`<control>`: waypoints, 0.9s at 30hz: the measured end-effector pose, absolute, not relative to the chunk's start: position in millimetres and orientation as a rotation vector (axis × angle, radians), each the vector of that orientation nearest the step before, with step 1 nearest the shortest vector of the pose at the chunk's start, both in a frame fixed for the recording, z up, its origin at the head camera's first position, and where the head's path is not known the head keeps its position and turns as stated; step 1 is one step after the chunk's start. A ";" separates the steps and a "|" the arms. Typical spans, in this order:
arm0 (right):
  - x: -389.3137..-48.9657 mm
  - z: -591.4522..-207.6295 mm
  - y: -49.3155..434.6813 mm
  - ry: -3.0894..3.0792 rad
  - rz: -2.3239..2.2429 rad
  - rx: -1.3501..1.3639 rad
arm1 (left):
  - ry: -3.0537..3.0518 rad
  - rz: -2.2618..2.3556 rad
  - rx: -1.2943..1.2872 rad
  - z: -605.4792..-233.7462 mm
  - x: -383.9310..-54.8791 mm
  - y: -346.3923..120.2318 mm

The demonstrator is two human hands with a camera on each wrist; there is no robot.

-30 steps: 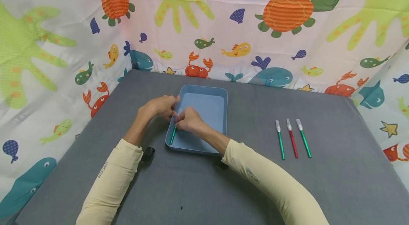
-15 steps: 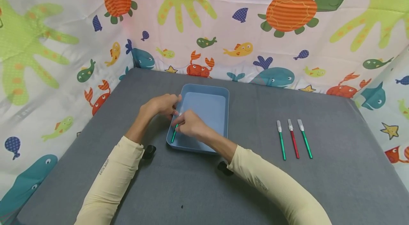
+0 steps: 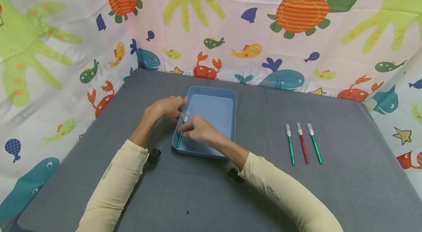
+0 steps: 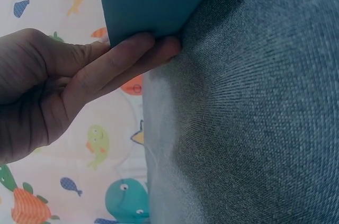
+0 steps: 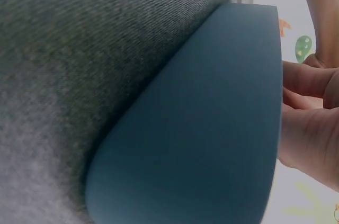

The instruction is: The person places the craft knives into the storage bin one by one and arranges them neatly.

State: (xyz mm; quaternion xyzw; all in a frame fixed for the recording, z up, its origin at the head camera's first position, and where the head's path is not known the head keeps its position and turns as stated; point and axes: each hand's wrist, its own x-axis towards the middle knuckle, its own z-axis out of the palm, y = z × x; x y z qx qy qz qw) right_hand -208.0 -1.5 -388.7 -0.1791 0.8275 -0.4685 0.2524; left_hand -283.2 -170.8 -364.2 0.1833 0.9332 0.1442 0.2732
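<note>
One green pen (image 3: pixel 179 139) in the tray (image 3: pixel 214 109), which could roll if brushed sideways.
It lies inside, alongside the left wall, clear cap (image 3: pixel 187 116) towards the far end, under the right hand (image 3: pixel 198 129); whether that hand pinches or merely touches it, I cannot tell. The left hand (image 3: pixel 167 107) pinches the wall between thumb and fingers, so a tug might shift the tray and jog the pen. Three more pens (image 3: pixel 303 148) lie on the table (image 3: pixel 263 133) near the right sleeve (image 3: pixel 283 188); an outward swing could scatter them.
</note>
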 end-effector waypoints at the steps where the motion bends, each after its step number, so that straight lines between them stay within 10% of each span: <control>1: -207.9 -388.9 -1.1 2.248 -1.269 -0.493 | 2.510 0.384 0.496 -364.2 -283.3 -171.1; 27: -208.4 -358.9 55.5 2.242 -1.306 -0.456 | 2.500 0.411 0.426 -364.1 -282.7 -169.0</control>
